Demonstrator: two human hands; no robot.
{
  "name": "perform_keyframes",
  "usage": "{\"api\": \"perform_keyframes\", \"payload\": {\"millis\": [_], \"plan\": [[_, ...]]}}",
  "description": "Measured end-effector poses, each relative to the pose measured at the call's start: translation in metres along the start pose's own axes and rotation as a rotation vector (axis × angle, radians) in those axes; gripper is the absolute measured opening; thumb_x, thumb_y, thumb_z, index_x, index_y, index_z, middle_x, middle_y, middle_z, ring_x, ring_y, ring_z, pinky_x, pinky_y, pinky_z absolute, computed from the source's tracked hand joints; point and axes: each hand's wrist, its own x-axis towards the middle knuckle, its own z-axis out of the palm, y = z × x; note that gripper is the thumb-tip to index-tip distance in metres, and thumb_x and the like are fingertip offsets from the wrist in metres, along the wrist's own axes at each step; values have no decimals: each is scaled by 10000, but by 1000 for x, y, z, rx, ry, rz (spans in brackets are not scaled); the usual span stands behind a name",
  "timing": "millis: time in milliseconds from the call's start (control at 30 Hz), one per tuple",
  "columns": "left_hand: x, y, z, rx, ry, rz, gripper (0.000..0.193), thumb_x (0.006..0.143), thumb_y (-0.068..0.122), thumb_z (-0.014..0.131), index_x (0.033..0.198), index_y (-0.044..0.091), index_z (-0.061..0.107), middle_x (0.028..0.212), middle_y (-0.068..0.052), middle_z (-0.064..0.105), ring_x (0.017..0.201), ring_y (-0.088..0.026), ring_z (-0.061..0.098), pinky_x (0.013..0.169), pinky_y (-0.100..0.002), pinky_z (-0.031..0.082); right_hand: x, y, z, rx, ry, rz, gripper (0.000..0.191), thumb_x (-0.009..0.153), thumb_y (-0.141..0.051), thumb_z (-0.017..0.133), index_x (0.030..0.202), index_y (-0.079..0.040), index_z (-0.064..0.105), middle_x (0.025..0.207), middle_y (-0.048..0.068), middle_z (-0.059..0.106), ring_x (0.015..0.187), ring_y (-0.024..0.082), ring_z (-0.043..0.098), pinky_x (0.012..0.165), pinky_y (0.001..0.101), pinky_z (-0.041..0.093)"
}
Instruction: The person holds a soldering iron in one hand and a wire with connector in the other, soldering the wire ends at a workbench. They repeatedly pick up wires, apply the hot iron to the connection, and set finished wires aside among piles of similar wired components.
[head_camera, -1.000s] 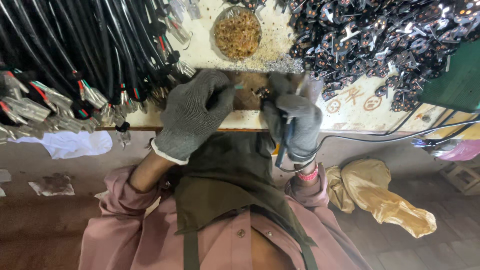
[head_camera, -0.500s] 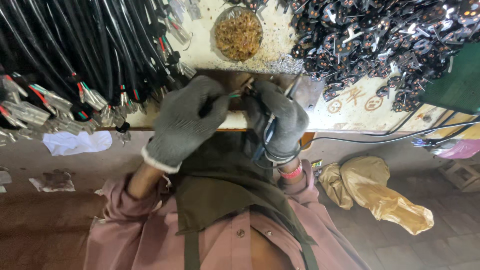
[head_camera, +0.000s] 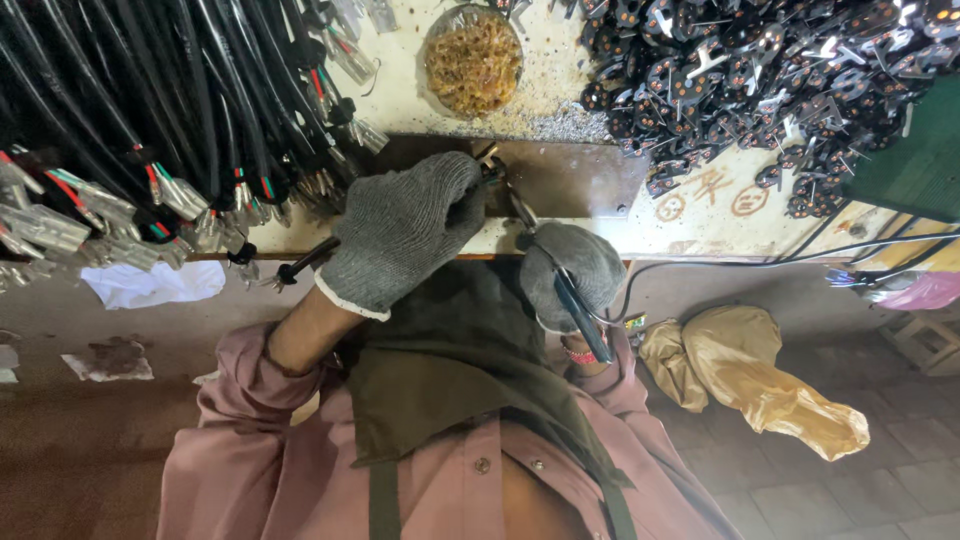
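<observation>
Both my hands wear grey knit gloves. My left hand (head_camera: 405, 228) is closed over the end of a black cable (head_camera: 305, 263) and presses it on the brown metal plate (head_camera: 580, 180) at the bench's front edge. My right hand (head_camera: 572, 272) grips a pencil-like tool with a dark handle (head_camera: 578, 305) and a cord; its metal tip (head_camera: 512, 195) reaches up to the small bright part by my left fingers. I cannot make out the part between the fingertips.
A thick bundle of black cables with stripped, coloured wire ends (head_camera: 150, 120) covers the left of the bench. A round dish of brass-coloured bits (head_camera: 473, 58) stands behind the plate. A heap of black plug parts (head_camera: 760, 80) fills the right. A tan bag (head_camera: 760, 375) lies on the floor.
My left hand has shifted up and right onto the plate. My right hand has dropped back toward my body, and the tool's tip now points up at the left fingers.
</observation>
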Motion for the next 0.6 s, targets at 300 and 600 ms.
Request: {"api": "perform_keyframes", "payload": {"millis": [300, 600], "plan": [[4, 2, -3, -20, -20, -13, 128, 926, 182, 724, 962, 103, 630, 844, -120, 675, 678, -347, 675, 571, -464, 527, -36, 53, 14, -158, -105, 82, 381, 830, -183, 793, 1189, -80, 720, 1147, 102, 749, 1103, 296, 710, 1018, 431, 528], [10, 3, -6, -5, -55, 1, 134, 938, 216, 716, 1001, 127, 639, 887, -97, 683, 701, -338, 675, 582, -461, 524, 5, 11, 8, -39, -47, -112, 336, 817, -149, 814, 1126, -83, 699, 1052, 111, 749, 972, 318, 738, 892, 421, 568]]}}
